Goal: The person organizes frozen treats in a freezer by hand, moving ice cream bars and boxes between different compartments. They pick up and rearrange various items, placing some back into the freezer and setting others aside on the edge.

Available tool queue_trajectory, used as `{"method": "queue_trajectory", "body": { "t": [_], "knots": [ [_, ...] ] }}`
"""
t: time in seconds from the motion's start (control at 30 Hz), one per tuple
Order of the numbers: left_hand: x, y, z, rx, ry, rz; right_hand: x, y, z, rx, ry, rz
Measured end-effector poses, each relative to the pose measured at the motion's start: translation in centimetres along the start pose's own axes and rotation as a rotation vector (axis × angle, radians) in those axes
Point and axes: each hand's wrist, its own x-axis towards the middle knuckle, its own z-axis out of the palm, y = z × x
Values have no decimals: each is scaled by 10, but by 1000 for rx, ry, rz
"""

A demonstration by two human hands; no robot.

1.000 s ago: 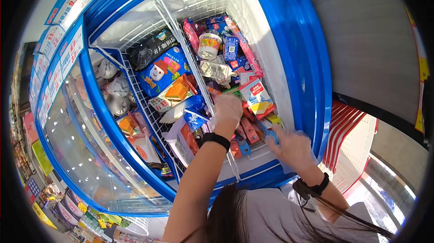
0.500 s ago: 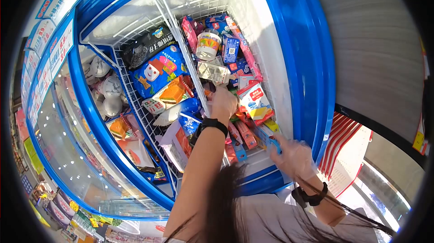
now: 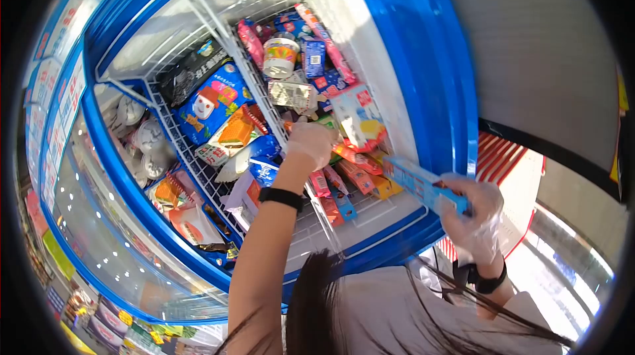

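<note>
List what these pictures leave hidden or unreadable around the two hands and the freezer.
- Head view: the left hand covers the packets under it, so whether its fingers grip anything is unclear.
- Printing on the blue box in the right hand is too small and blurred to read.
- The freezer floor is buried under packets.
- Price tags on the lid are cut off by the lens edge, unreadable.

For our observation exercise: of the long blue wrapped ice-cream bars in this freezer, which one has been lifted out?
The long blue wrapped bar in the gloved right hand, held above the freezer's blue rim. The others lie in the wire basket.
</note>
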Motion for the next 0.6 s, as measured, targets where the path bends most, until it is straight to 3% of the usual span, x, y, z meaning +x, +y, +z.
{"method": "queue_trajectory", "body": {
  "t": [0.17, 0.23, 0.3, 0.33, 0.4, 0.43, 0.47, 0.5, 0.53, 0.6],
  "knots": [
    [-14, -7, -7, -278, 328, 97, -11, 11, -3, 59, -1, 60],
    [-22, -4, -18, -334, 316, 139, -7, 5, -9, 183, -27, 150],
    [-35, -4, -18, -809, 250, 82, -12, 4, -10, 200, -190, 139],
    [-40, -7, -7, -790, 224, 105, -16, 7, -6, 190, -201, 138],
    [-43, -15, 16, -953, 439, 117, -19, 13, -3, 222, -181, 94],
    [-43, -16, 21, -941, 420, 130, -22, 15, -1, 247, -185, 14],
    [-46, -12, 21, -1195, 485, 156, -27, 16, 3, 236, -43, -80],
    [-50, -10, 21, -1453, 554, 174, -29, 15, 2, 242, -39, -71],
    [-54, -17, 30, -1616, 515, -100, -29, 12, -1, 178, -49, -78],
    [-62, -5, 20, -1461, 632, -115, -25, 9, 2, 128, -62, -100]
  ]
}}
